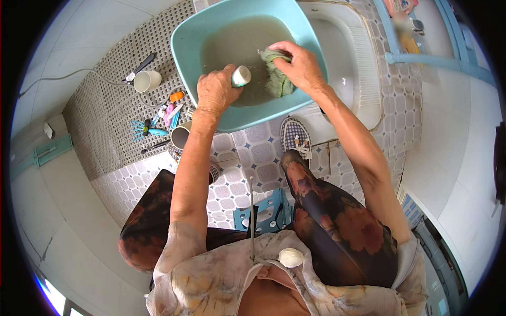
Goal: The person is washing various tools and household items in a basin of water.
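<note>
Over a light-blue basin [182, 42] of murky grey-brown water [226, 52], my left hand [215, 94] is closed around a small white bottle [241, 77] with some green on its side. The bottle lies tilted, its round white end toward the right; my fingers hide most of the rest. On the basin's right side, my right hand [301, 67] grips a wet, bunched green cloth [279, 80]. The cloth's lower part hangs close to the water; whether it touches, I cannot tell.
A squat toilet [363, 68] adjoins the basin on the right, beneath a blue rack [437, 60]. Left, a grey perforated mat [105, 100] bears a white cup [147, 81], a dark-handled brush [143, 63], a blue comb [139, 129] and an orange item [176, 97]. A blue stool [274, 213] is below me.
</note>
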A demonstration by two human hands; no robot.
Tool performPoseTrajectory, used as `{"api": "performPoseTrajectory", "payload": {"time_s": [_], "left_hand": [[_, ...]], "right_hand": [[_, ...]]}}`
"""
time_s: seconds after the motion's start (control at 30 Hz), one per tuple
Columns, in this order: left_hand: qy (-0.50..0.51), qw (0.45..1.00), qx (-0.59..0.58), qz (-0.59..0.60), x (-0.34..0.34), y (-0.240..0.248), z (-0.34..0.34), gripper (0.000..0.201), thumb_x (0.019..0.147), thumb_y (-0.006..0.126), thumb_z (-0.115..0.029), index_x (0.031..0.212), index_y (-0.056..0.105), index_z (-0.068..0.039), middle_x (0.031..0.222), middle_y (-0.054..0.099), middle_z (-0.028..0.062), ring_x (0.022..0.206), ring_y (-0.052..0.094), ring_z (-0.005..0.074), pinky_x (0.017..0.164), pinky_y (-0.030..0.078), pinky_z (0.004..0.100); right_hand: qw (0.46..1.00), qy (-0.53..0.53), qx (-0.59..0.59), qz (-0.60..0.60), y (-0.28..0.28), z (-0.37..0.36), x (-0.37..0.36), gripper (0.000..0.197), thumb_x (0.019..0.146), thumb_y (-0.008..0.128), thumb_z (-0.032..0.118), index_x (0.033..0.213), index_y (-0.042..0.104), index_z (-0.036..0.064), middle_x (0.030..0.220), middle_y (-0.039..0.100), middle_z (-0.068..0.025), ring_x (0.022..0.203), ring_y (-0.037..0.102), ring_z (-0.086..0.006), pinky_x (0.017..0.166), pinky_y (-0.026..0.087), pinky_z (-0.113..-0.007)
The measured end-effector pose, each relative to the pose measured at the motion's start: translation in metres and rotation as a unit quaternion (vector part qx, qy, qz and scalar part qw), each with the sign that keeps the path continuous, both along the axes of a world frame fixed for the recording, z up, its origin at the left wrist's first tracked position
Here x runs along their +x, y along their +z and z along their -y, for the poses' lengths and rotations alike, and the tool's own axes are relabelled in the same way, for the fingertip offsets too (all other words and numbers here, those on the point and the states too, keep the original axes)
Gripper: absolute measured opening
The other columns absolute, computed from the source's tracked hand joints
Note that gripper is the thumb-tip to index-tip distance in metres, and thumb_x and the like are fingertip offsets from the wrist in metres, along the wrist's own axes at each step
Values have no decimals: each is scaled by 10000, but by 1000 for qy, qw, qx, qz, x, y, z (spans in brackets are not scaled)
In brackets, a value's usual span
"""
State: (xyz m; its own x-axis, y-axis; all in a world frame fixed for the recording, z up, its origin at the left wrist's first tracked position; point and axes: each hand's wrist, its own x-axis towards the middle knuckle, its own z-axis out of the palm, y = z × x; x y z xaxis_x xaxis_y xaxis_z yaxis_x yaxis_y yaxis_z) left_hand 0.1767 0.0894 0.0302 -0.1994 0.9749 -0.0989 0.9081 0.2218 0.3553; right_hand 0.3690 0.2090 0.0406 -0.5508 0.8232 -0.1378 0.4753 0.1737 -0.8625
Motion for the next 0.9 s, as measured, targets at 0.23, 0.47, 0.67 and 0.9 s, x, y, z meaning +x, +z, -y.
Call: {"api": "performPoseTrajectory", "payload": {"time_s": [0.23,0.47,0.67,0.9], "left_hand": [[-40,999,-6,-34,0,-10,-9,316,682,769,-221,969,663,-144,779,696,145,792,684,332,780,491,453],[5,999,16,29,17,-3,-6,288,708,751,-240,968,675,-143,791,701,144,776,681,344,776,506,436],[10,999,31,-44,1,-1,-14,241,710,721,-163,942,661,-142,756,691,125,753,678,328,750,493,433],[-9,996,69,-50,2,-9,-7,244,675,711,-106,906,640,-136,741,675,101,754,670,298,740,471,426]], "right_hand": [[985,68,135,-83,-13,43,-21,200,797,642,90,995,662,84,938,692,-102,846,644,-314,824,521,-404],[983,101,141,64,-47,11,-30,164,798,648,46,959,674,67,874,695,-147,798,669,-324,740,536,-402],[992,9,118,-35,-20,22,-35,155,804,650,68,956,679,67,918,702,-131,835,669,-323,753,540,-403],[984,26,169,-60,-14,39,-35,164,797,658,68,960,673,82,900,704,-108,768,669,-298,724,551,-376]]}}
